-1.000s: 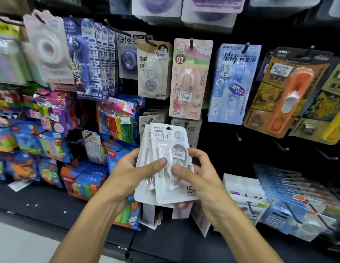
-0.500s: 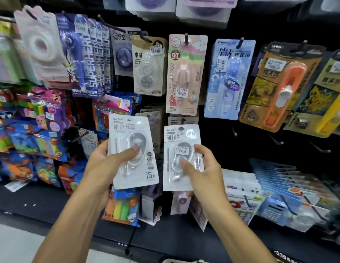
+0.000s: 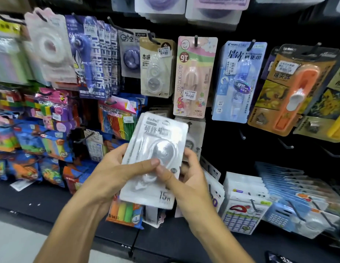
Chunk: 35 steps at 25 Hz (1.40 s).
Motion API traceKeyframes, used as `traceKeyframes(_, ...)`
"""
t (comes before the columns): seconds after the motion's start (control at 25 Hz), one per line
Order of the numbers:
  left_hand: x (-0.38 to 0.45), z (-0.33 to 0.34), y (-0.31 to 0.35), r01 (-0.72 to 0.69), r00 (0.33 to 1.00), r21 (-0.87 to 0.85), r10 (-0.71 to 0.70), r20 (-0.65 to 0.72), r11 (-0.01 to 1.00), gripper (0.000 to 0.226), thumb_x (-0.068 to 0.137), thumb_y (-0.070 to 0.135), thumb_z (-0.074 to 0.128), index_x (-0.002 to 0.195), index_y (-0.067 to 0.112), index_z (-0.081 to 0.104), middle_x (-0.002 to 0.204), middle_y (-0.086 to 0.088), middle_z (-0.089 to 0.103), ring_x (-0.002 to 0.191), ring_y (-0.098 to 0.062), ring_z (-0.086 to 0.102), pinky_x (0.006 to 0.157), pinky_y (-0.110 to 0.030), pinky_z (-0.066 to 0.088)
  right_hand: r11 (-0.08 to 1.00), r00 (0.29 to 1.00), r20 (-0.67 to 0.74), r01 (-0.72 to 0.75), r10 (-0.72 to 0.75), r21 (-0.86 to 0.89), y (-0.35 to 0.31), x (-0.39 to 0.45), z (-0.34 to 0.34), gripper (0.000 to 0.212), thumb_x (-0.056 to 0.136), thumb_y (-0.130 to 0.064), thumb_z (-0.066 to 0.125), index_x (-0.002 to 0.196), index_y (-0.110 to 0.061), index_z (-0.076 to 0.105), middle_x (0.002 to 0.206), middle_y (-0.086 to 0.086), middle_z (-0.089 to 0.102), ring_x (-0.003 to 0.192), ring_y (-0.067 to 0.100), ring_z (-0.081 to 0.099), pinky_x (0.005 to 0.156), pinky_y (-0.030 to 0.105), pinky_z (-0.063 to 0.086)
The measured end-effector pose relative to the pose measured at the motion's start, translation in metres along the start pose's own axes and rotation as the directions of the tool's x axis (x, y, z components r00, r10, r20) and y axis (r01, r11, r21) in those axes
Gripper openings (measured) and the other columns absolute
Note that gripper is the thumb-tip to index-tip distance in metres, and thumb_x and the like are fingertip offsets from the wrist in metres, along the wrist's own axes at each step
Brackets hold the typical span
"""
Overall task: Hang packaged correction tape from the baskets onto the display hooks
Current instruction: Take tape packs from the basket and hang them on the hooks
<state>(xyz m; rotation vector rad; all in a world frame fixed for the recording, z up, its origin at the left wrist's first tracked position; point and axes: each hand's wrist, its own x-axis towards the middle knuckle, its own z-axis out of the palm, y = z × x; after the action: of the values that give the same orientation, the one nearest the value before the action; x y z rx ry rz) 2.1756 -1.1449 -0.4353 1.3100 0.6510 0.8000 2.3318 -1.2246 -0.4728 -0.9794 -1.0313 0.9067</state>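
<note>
Two bare forearms came up from the bottom edge, with no sleeve showing on either one as far as the picture reached. The left hand (image 3: 116,173) and the right hand (image 3: 186,179) wore no gloves, rings or watch (the wrists were plainly uncovered). The thumbnails were short and unpainted.

Both forearms enter from the lower edge and converge at centre. Left hand (image 3: 116,173): thumb laid flat across the front of the white correction tape pack (image 3: 155,158), fingers behind it. Right hand (image 3: 186,179): thumb on the pack's front, tip just beside the left thumb tip; fingers curled round the pack's right edge. Wrists straight, bare.
</note>
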Motion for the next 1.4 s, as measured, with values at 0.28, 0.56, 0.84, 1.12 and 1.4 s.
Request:
traceKeyframes(0.28,0.018,0.01,-0.011,-0.062,0.922,-0.041,0.041,-0.386,0.997,0.02,0.097,0.02,0.066,0.115,0.02,0.074,0.107,-0.004,0.079,0.1,-0.027,0.075,0.095,-0.05,0.056,0.998,0.949,-0.313,-0.044,0.031,-0.035,-0.009,0.006,-0.036,0.04,0.089,-0.016,0.075,0.124,-0.028,0.062,0.107,-0.007,0.077,0.095,0.014,0.075,0.07,0.028,0.061)
traceKeyframes(0.56,0.024,0.016,-0.014,-0.144,0.903,0.035,0.146,-0.404,0.989,0.017,0.099,0.018,0.064,0.109,0.027,0.075,0.105,0.006,0.079,0.103,-0.022,0.074,0.096,-0.048,0.055,0.883,0.867,-0.492,-0.292,0.081,-0.368,-0.01,0.036,-0.046,0.047,0.093,-0.034,0.069,0.126,-0.04,0.037,0.139,0.001,0.051,0.096,0.018,0.066,0.077,0.045,0.058)
traceKeyframes(0.84,0.04,0.035,-0.022,-0.096,0.989,0.122,0.109,-0.098,0.988,0.017,0.101,0.02,0.06,0.114,0.024,0.07,0.108,0.003,0.079,0.103,-0.021,0.074,0.088,-0.038,0.06,0.984,0.988,-0.121,0.075,-0.095,-0.16,0.007,0.011,-0.033,0.049,0.085,-0.023,0.078,0.121,-0.04,0.05,0.123,0.0,0.07,0.104,0.019,0.072,0.085,0.035,0.06)
traceKeyframes(1.12,0.044,0.031,-0.034,-0.108,0.887,0.676,0.377,-0.265,0.729,0.053,0.095,0.037,0.066,0.145,0.036,0.047,0.143,0.018,0.047,0.121,-0.002,0.045,0.099,-0.028,0.036,0.925,0.94,-0.312,0.008,-0.136,-0.38,0.0,0.007,-0.045,0.045,0.088,-0.016,0.073,0.119,-0.045,0.058,0.124,-0.026,0.062,0.12,-0.005,0.055,0.101,0.025,0.047)
traceKeyframes(1.4,0.037,0.032,-0.036,-0.029,0.9,0.794,0.362,-0.243,0.607,0.076,0.096,0.032,0.064,0.159,0.035,0.022,0.167,0.009,0.023,0.153,-0.016,0.019,0.123,-0.049,0.023,0.774,0.93,-0.365,-0.194,-0.052,-0.603,0.007,0.047,-0.046,0.059,0.095,-0.017,0.063,0.142,-0.045,0.042,0.138,-0.016,0.049,0.122,0.014,0.054,0.098,0.039,0.052)
